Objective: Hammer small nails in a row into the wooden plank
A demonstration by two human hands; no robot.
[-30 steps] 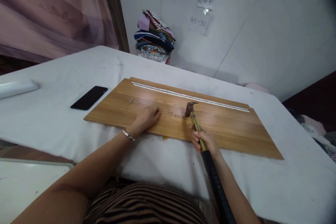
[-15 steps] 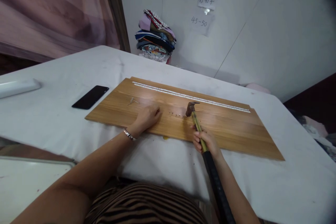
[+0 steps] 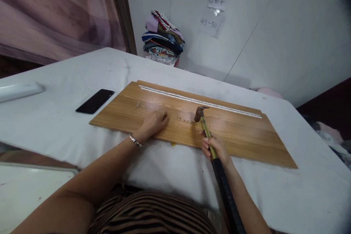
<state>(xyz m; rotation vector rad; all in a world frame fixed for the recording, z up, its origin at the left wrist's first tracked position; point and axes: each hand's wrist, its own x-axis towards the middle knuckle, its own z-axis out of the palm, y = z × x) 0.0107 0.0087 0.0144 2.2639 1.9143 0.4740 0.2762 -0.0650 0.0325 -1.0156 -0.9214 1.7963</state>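
My right hand (image 3: 216, 148) is wrapped round the yellow part of the handle of a claw hammer (image 3: 204, 127), above its black grip. The rusty hammer head is over the wooden board (image 3: 246, 137), at the right end of a short row of nail heads (image 3: 188, 120); whether it touches the board I cannot tell. My left hand (image 3: 155, 121) rests on the board left of that row, fingers curled in; anything inside them is hidden. A few loose nails (image 3: 139, 105) lie on the board further left.
Two white measuring strips (image 3: 197, 101) run along the board's far side. On the white-covered table (image 3: 63, 76), a black phone (image 3: 95, 101) lies left of the board, and a white object (image 3: 20, 91) sits at the far left. Folded clothes (image 3: 163, 40) are stacked by the wall.
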